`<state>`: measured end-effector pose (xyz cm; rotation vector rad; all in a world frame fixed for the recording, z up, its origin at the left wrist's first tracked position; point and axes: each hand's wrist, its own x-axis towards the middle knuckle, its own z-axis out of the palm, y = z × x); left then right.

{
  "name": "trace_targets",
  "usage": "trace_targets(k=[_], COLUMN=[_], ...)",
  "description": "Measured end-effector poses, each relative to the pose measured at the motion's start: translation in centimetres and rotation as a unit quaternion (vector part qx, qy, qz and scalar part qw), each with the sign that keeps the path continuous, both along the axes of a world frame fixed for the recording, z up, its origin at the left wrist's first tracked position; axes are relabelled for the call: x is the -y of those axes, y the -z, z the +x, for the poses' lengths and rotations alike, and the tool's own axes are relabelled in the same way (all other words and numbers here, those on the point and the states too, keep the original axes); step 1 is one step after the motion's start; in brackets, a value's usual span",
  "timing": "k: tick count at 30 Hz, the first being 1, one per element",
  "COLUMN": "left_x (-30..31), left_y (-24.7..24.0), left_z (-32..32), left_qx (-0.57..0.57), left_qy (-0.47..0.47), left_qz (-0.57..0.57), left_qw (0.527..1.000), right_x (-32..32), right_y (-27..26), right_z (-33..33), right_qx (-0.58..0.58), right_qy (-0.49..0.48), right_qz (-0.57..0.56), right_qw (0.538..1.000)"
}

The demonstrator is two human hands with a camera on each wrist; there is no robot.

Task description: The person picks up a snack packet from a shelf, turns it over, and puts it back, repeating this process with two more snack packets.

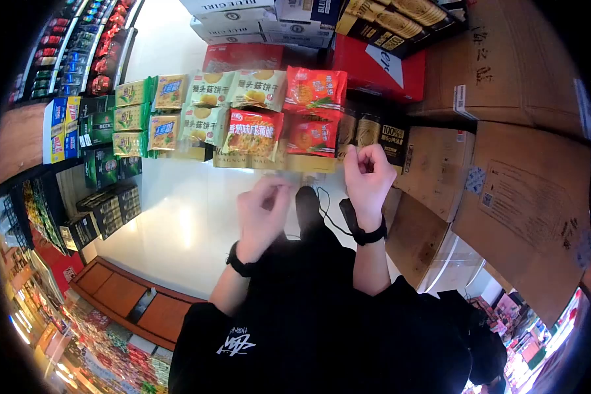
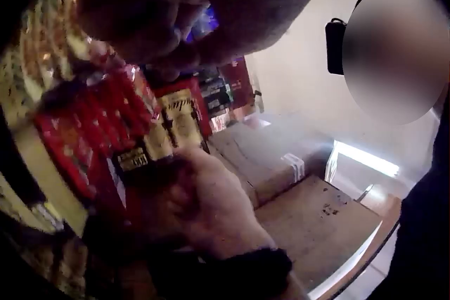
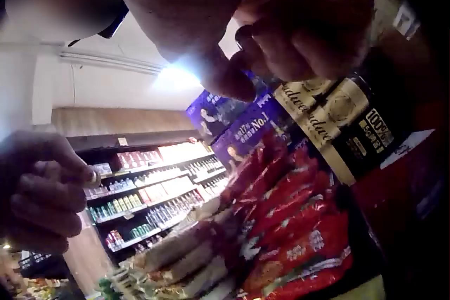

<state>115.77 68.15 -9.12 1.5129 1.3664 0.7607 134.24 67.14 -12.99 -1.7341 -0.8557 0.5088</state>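
Both bare hands are raised in front of the packaged snacks, apart from each other. In the head view the left hand (image 1: pixel 264 213) is slightly blurred below the red-and-white noodle-like pack (image 1: pixel 252 134), its fingers curled. The right hand (image 1: pixel 369 177) has curled fingers and stands just right of the red packs (image 1: pixel 313 134). Nothing is visible in either hand. In the right wrist view the right hand (image 3: pixel 281 33) is curled above red packs (image 3: pixel 302 237), and the left hand (image 3: pixel 46 198) is also curled. The left wrist view shows the right hand (image 2: pixel 218 201) near gold-and-black cans (image 2: pixel 179 120).
Pale green packs (image 1: pixel 256 90) and yellow-green packs (image 1: pixel 131 118) lie in rows on the left. Large cardboard cartons (image 1: pixel 519 197) are stacked on the right. White boxes (image 1: pixel 236 26) stand behind the snacks. A brown wooden unit (image 1: pixel 125 295) is at the lower left.
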Motion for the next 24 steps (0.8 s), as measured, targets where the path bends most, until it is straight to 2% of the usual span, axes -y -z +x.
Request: trace_targets(k=[2, 5, 7, 13, 15, 20, 23, 24], left_x=[0.0, 0.4, 1.1, 4.1, 5.9, 10.2, 13.8, 15.1], left_y=[-0.9, -1.7, -2.9, -5.5, -6.4, -7.4, -8.6, -9.0], left_z=[-0.8, -3.0, -4.0, -9.5, -13.4, -21.9, -28.2, -30.3], left_qx=[-0.062, -0.115, -0.062, -0.023, -0.004, 0.017, 0.029, 0.02], left_qy=[-0.031, -0.088, -0.129, -0.213, -0.268, -0.383, -0.446, -0.468], left_qz=[0.084, 0.152, 0.163, 0.183, 0.206, 0.24, 0.229, 0.227], left_qw=[0.994, 0.978, 0.976, 0.96, 0.941, 0.892, 0.865, 0.854], right_x=[0.5, 1.3, 1.7, 1.5, 1.1, 1.3, 2.0, 2.2], right_y=[-1.4, -3.6, -4.9, -8.7, -10.5, -13.3, -14.5, -14.6], right_z=[0.2, 0.3, 0.2, -3.5, -7.7, -18.2, -25.7, -27.8], right_qx=[0.022, 0.036, 0.047, 0.062, 0.059, 0.019, 0.074, 0.06], right_qy=[-0.006, -0.022, -0.031, -0.086, -0.149, -0.274, -0.332, -0.352], right_qz=[0.026, 0.046, 0.059, 0.126, 0.179, 0.176, 0.187, 0.165], right_qw=[0.999, 0.998, 0.997, 0.986, 0.971, 0.945, 0.922, 0.919])
